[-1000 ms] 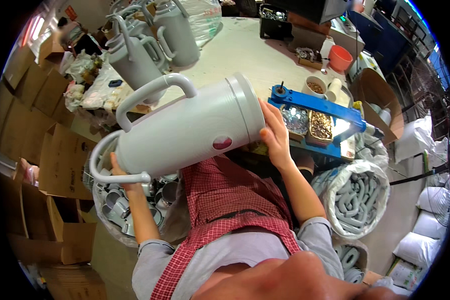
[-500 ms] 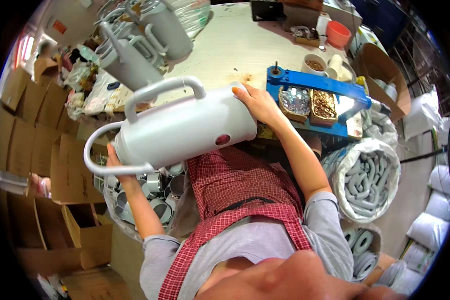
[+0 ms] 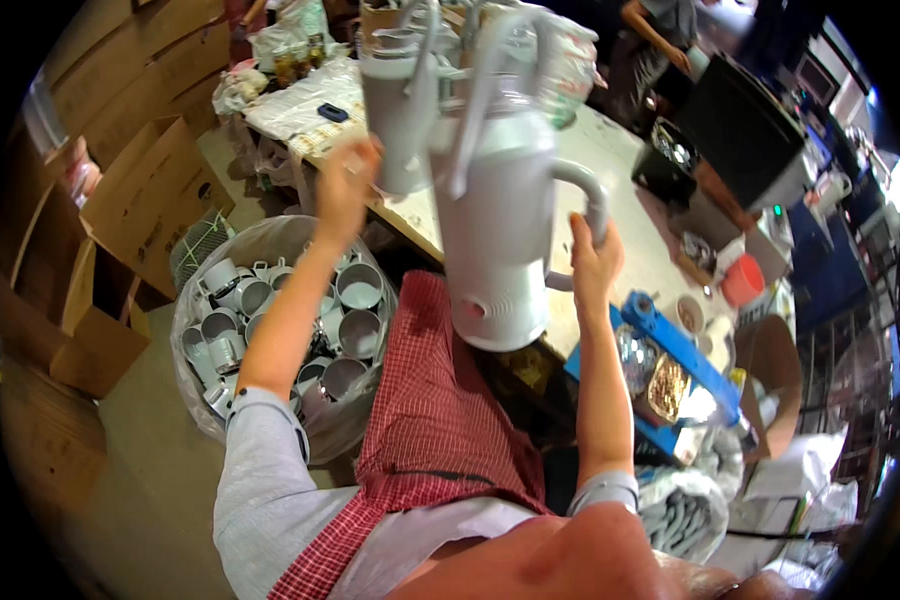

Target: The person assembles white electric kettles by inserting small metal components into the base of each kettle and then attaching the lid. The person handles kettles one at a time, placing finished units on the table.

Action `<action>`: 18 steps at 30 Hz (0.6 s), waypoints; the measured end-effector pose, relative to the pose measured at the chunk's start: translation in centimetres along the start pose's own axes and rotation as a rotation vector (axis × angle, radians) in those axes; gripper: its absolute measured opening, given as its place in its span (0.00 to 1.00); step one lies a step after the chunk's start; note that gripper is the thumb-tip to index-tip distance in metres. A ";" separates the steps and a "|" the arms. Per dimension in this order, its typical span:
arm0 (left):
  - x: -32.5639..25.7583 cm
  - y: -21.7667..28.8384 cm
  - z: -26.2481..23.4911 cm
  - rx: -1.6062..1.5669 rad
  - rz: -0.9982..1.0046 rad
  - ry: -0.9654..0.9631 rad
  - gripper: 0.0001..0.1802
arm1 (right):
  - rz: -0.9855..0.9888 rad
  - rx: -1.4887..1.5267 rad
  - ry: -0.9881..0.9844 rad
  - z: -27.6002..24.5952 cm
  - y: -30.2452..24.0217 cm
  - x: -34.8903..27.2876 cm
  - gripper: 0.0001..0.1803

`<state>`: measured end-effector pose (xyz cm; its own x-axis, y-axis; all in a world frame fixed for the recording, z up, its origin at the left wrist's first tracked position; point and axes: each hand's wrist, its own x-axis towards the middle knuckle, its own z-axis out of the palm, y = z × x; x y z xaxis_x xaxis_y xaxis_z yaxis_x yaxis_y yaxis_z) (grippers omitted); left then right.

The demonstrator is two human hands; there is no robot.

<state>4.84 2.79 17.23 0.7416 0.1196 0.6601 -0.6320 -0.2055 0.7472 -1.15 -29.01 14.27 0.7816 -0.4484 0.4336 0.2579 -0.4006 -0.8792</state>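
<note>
Upright in front of me, at the table's edge, is a large light-grey jug (image 3: 495,230) with a side handle, a raised bail handle and a small round hole low on its body. My right hand (image 3: 598,268) is closed round the side handle. The top of the jug is smeared by motion. Apart from the jug, my left hand (image 3: 344,195) is lifted over the sack's far edge, close to another grey jug (image 3: 390,125) on the table. Its fingers are blurred, and I see nothing held in them.
Below my left arm stands a clear plastic sack (image 3: 192,385) of grey cups (image 3: 358,287). Right of my right arm is a blue metal fixture (image 3: 675,350) with a tray of gold-coloured parts (image 3: 667,388). Cardboard boxes (image 3: 155,190) stand at left. Another person (image 3: 660,45) is at the back.
The jug has gone from lying across both hands to standing upright. My left hand has let go of its top end; my right has shifted from the base to the side handle. The view has turned left.
</note>
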 end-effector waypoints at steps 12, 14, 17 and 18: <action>1.3 -24.4 0.6 0.334 -0.377 -0.053 0.49 | -0.093 0.180 0.124 17.1 10.8 8.1 0.15; 2.7 -27.4 1.2 0.349 -0.367 -0.023 0.55 | -0.090 0.244 0.083 19.4 11.3 10.0 0.15; 4.1 -30.1 3.2 0.337 -0.302 0.000 0.63 | -0.089 0.269 0.035 21.8 13.0 12.9 0.15; 4.3 -30.8 3.8 0.358 -0.244 0.010 0.64 | -0.093 0.281 0.026 22.6 13.6 13.6 0.16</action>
<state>28.33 5.94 -3.27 0.8565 0.2153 0.4691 -0.3188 -0.4940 0.8089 25.89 -22.48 3.78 0.7331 -0.4421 0.5168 0.4778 -0.2060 -0.8540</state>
